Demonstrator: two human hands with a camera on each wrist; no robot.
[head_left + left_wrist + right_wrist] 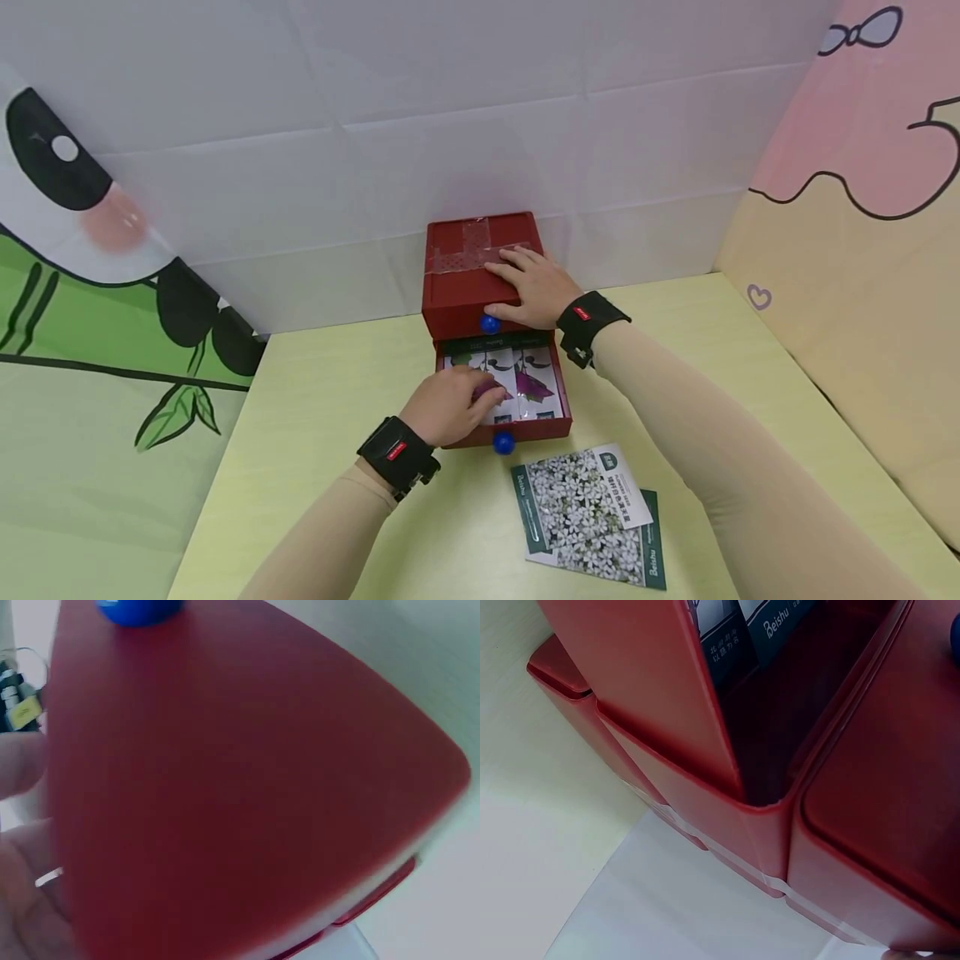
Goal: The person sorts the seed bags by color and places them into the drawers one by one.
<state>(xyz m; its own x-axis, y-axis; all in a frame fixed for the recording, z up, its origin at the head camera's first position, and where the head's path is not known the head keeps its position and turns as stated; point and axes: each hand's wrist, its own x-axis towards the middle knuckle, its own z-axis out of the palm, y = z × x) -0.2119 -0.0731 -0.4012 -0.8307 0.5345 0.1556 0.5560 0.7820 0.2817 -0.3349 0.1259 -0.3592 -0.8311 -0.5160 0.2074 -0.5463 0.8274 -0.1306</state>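
A red drawer box [480, 287] with clear tape on its top stands against the back wall. One drawer [536, 429] is pulled out and holds seed packets [536, 371] printed with purple flowers. My left hand [447, 404] reaches over the drawer's front left edge and touches the packets, thumb and index finger apart; its other fingertips are hidden. In the left wrist view the drawer front [240, 772] covers part of that hand. My right hand [538, 287] rests on the box top, its thumb near a blue knob [491, 324]. Packets [776, 626] marked Beishu show in the right wrist view.
Two overlapping packets [588, 517] with white flowers lie on the pale yellow table [337, 383], in front of the drawer and to its right. Another blue knob [504, 442] sticks out from the drawer front. A white wall covering [360, 192] hangs directly behind the box.
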